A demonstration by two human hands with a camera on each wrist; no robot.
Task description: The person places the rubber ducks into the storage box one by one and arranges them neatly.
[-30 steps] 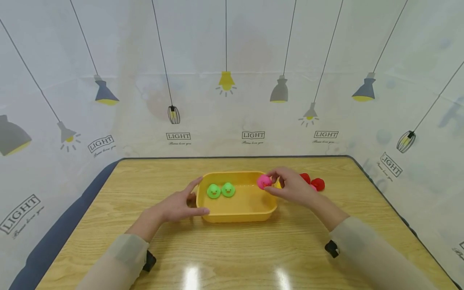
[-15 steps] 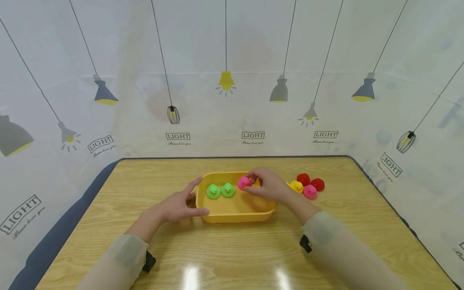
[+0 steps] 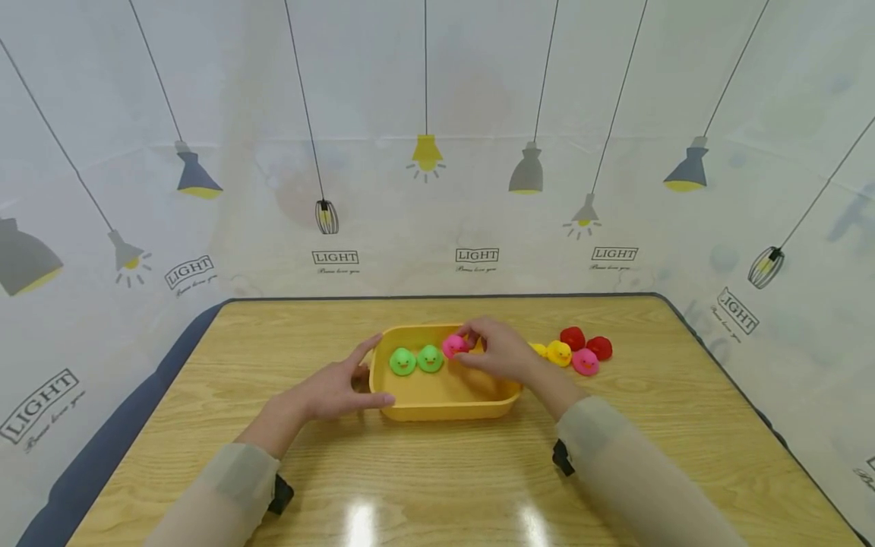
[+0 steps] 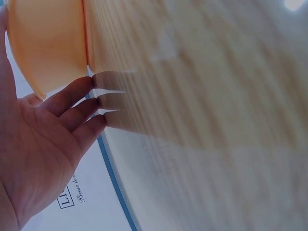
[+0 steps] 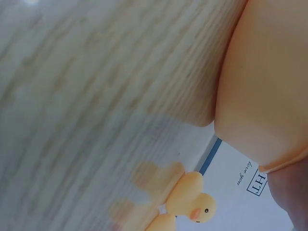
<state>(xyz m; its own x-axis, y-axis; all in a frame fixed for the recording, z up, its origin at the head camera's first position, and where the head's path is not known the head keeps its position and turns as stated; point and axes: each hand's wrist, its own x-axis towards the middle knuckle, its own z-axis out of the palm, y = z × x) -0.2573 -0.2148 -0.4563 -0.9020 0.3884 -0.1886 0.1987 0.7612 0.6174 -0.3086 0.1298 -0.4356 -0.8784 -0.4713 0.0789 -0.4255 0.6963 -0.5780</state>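
Note:
A yellow tray [image 3: 444,412] sits on the table. Its left end lies between the spread thumb and index finger of my left hand [image 3: 335,389]; the fingers look fairly straight, and in the left wrist view they reach along the tray's outer wall. Over the tray's inside, my right hand [image 3: 502,352] pinches a pink toy duck [image 3: 453,347] between thumb and fingertips. Just left of it, two green toy ducks [image 3: 402,362] stand side by side in the tray. In the right wrist view the tray wall hides most of the right hand [image 5: 288,190].
Right of the tray, two yellow ducks [image 3: 559,353], another pink duck [image 3: 585,362] and two red items [image 3: 599,348] stand close together on the wooden table [image 3: 437,471]. A white printed curtain [image 3: 383,175] rises behind the table.
My right hand has carried the pink duck leftward from the tray's right rim to beside the green ducks. The yellow ducks came into fuller view. My left hand stays in place.

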